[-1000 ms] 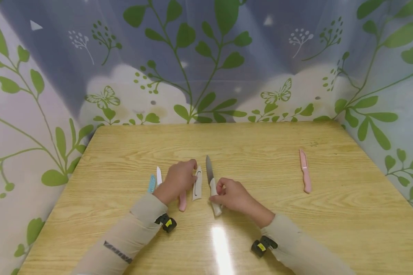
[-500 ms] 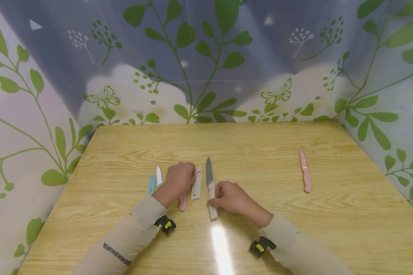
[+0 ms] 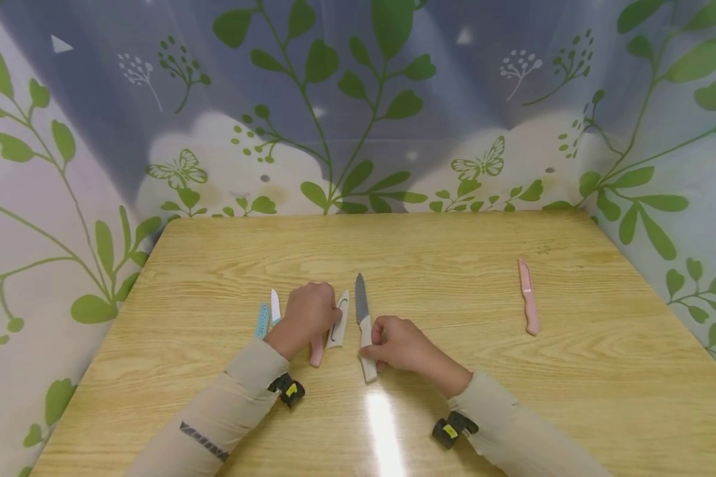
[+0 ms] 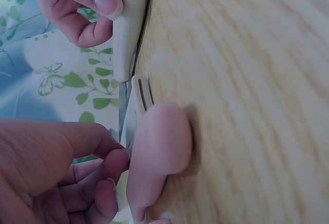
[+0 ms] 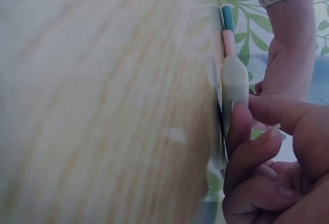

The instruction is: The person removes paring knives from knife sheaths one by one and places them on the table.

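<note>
Head view: white knife [image 3: 365, 328], not yet sheathed, gripped by right hand [image 3: 397, 342]; white sheath [image 3: 337, 330], at its nine o'clock, pinched by left hand [image 3: 309, 310]; pink knife [image 3: 529, 299] at three o'clock appears sheathed.

Four handles [image 3: 366, 331] [image 3: 316, 351] [image 3: 532, 315] [image 3: 276, 320], two bare blades [image 3: 361, 298] [image 3: 276, 303], two loose sheaths [image 3: 336, 336] [image 3: 262, 321], two hands [image 3: 309, 310] [image 3: 401, 341]

The cream-handled, grey-bladed knife [image 3: 364, 324] lies bare, tip pointing away; the cream sheath [image 3: 337, 330] slants just left of it.
</note>
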`<state>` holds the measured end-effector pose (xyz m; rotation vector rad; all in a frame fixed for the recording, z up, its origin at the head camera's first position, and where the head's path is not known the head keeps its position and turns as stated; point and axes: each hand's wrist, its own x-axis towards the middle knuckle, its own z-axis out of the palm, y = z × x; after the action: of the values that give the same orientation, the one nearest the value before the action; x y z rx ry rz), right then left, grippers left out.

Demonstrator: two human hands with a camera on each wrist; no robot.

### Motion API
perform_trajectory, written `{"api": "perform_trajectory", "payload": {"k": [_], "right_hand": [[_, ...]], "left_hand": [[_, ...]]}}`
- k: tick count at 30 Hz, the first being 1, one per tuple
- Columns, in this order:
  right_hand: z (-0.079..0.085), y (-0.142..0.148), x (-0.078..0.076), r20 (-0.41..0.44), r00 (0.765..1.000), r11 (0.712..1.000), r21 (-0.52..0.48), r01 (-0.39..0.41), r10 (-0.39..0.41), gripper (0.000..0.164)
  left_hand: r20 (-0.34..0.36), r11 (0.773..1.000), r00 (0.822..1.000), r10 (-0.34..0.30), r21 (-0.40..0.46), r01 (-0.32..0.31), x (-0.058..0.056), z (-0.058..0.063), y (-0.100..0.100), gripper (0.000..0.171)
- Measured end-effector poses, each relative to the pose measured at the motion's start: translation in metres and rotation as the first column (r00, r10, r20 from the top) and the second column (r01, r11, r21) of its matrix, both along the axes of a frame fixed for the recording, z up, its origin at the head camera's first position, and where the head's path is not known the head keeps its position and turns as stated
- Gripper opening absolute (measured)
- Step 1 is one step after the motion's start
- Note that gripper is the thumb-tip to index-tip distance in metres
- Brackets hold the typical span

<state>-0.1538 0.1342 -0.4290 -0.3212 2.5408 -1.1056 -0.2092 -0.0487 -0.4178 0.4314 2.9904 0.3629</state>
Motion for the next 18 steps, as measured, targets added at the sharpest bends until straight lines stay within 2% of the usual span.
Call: {"api": "perform_trajectory", "payload": {"k": [9,18], "right_hand": [[0.0004,-0.0001,-0.0003,-0.005,1.000,1.000,0.011,-0.004,0.004,0.027],[0.0034,0.0014,-0.0006,0.003,1.000,1.000,0.007,0.027,-0.027,0.028]], "left_hand": [[0.012,0.997,0.999,0.039,0.060,-0.040,0.0009,-0.0010,-0.0007,0.049],[0.027,0.996,0.998,0.059,0.065,-0.061,0.0011,0.0001,-0.0027,0.049]]}}
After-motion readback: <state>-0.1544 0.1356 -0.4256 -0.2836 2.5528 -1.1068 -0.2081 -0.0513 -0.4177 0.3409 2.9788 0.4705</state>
